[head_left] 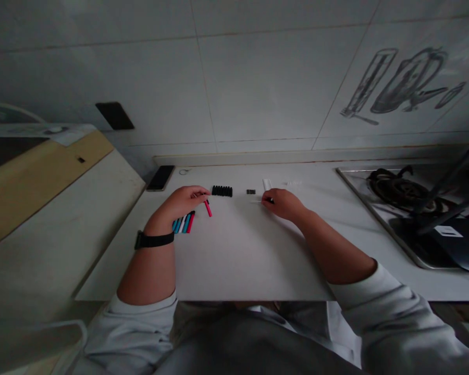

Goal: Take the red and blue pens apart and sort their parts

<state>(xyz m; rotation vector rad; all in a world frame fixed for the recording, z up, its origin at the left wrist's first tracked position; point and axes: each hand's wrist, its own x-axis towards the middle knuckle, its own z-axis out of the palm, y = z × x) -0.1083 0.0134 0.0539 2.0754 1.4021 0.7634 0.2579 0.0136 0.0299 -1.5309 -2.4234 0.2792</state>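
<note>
My left hand [188,199] is closed, its fingertips pinching a slim red tube [208,209] with a dark upper end, which slants down towards the counter. Below that wrist, a row of blue, white and red tubes [184,223] is partly covered by my forearm. My right hand [280,202] is closed too, and a thin pale stick [255,201] juts left from its fingertips. Something small and black shows at those fingers, too small to name. Between the hands lie a row of black ribbed caps [222,191] and a few tiny dark pieces [250,191].
Clear strips [266,183] and small clear pieces [294,183] lie behind my right hand. A phone [161,178] and a thin ring [184,171] are at the back left. The gas stove [406,190] bounds the counter [242,260] on the right; a tiled wall stands behind.
</note>
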